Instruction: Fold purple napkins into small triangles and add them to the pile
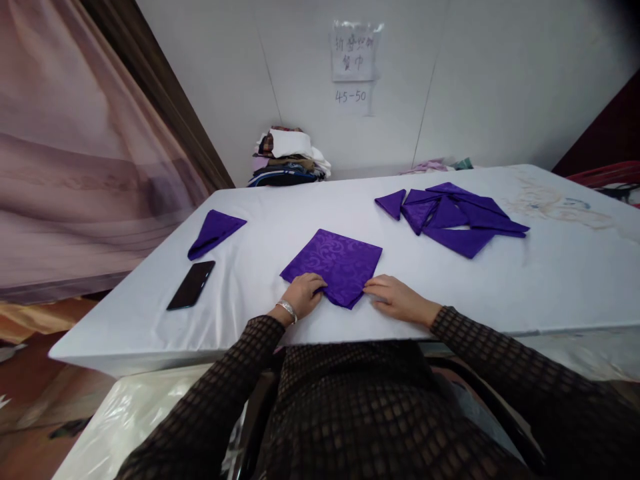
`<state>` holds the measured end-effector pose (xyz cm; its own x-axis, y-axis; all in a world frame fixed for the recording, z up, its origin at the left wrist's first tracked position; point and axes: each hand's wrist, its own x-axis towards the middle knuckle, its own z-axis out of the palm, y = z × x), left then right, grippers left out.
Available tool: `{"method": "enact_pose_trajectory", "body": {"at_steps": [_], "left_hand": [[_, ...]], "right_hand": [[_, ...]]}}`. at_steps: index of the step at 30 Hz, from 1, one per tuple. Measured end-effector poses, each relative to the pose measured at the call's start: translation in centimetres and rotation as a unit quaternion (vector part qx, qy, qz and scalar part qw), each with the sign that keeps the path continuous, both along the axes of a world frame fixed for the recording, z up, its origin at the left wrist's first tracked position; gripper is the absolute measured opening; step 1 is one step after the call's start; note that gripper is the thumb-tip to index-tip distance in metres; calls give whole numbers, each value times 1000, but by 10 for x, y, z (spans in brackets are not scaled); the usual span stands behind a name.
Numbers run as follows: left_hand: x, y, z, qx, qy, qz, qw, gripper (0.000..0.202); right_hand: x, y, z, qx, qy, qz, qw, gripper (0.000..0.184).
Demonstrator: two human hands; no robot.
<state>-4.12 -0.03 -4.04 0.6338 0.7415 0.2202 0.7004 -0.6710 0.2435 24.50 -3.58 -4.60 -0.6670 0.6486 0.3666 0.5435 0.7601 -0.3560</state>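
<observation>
A purple patterned napkin (333,260), folded into a square, lies flat on the table in front of me with one corner pointing toward me. On its near left edge, my left hand (305,293) has its fingers closed on the cloth. My right hand (397,298) pinches the napkin's right edge between thumb and fingers, close to the near corner. The near edge looks slightly rumpled between the hands. A silver bracelet (287,309) circles my left wrist.
A folded purple napkin (214,231) and a black phone (192,285) lie at the left. Several folded purple napkins (463,243) are grouped at the back right. Stacked clothes (290,160) stand behind the white table (260,200). Handwritten paper signs (353,63) hang on the wall.
</observation>
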Motion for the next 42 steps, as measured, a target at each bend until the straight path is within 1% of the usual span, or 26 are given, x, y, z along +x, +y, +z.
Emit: {"method": "enact_pose_trajectory", "body": {"at_steps": [2, 4, 6, 8, 10, 12, 14, 17, 19, 22, 27, 30, 34, 37, 40, 42], "left_hand": [[-5, -6, -3, -2, -16, -10, 1000, 36], [-3, -13, -6, 1, -25, -28, 999, 40], [4, -18, -8, 5, -32, -34, 999, 35], [12, -20, -11, 9, -51, -27, 998, 26], [18, -20, -12, 5, -92, -22, 996, 18], [22, -18, -12, -16, -144, -20, 989, 14], [26, -16, -11, -48, -196, 6, 979, 15], [30, -14, -9, -90, -240, 71, 964, 16], [32, -14, -9, -103, -245, 90, 960, 16], [34, -15, -10, -106, -247, 86, 959, 15], [36, -17, -12, -89, -245, 53, 964, 14], [36, -20, -10, -89, -242, 43, 965, 8], [38, -23, -9, -110, -265, 59, 956, 12], [40, -21, -10, -118, -283, 82, 948, 8], [43, -19, -12, -122, -282, 98, 947, 15], [44, -19, -12, -122, -272, 101, 949, 17]], "right_hand": [[-4, 0, 1, 15, -1, -5, 1000, 39], [-7, 4, 0, 26, -5, 3, 1000, 40], [-11, 10, -2, 26, -9, 23, 999, 38], [-16, 16, -5, 21, -1, 40, 999, 32], [-21, 20, -7, 10, 21, 51, 998, 25], [-25, 21, -8, -6, 50, 50, 998, 23], [-26, 20, -9, -19, 73, 38, 996, 24], [-27, 15, -11, -36, 93, 6, 995, 33], [-27, 13, -13, -55, 107, -20, 993, 36], [-32, 14, -12, -93, 137, -48, 985, 28], [-41, 21, -8, -116, 171, -35, 978, 10], [-42, 21, -7, -136, 184, -37, 973, 11], [-42, 20, -7, -161, 187, -43, 968, 12], [-41, 20, -6, -171, 183, -52, 967, 12], [-42, 21, -5, -180, 183, -55, 965, 11], [-42, 22, -6, -186, 188, -53, 963, 7]]}}
